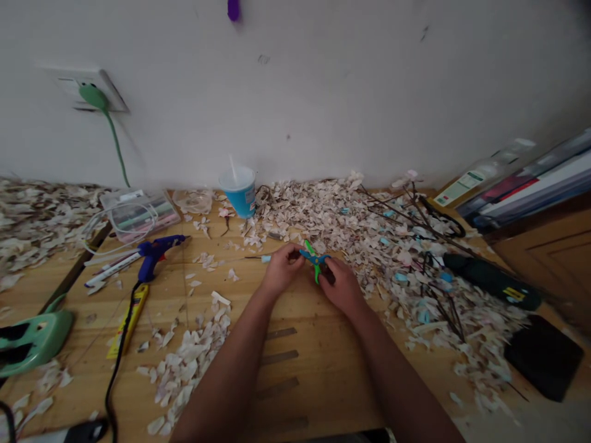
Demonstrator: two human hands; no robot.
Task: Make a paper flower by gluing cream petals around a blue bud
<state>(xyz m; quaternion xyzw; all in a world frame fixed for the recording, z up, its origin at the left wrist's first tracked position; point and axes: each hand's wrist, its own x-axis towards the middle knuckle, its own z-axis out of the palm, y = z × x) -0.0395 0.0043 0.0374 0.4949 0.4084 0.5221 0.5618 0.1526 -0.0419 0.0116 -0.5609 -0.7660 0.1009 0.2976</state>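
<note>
A pair of blue and green scissors [316, 259] is spread apart between my two hands, above the wooden table. My right hand [341, 286] is closed around one end of it, fingers at the blue and green handles. My left hand [282, 269] is closed in a pinch, with its fingertips right at the blue tip of the scissors. Whatever is inside that pinch is too small and hidden to make out. Just left of my left hand lies a thin stick with a pale blue piece [266, 259]. Dry pale petals [314, 206] are heaped behind both hands.
At the back stands a blue cup [241, 195] with a straw. To the left are a purple glue gun [154, 253] with a black cord, a yellow packet [129, 320] and a green tape dispenser [44, 338]. Twigs, a dark green umbrella-like roll [492, 282] and a bottle [480, 175] lie right.
</note>
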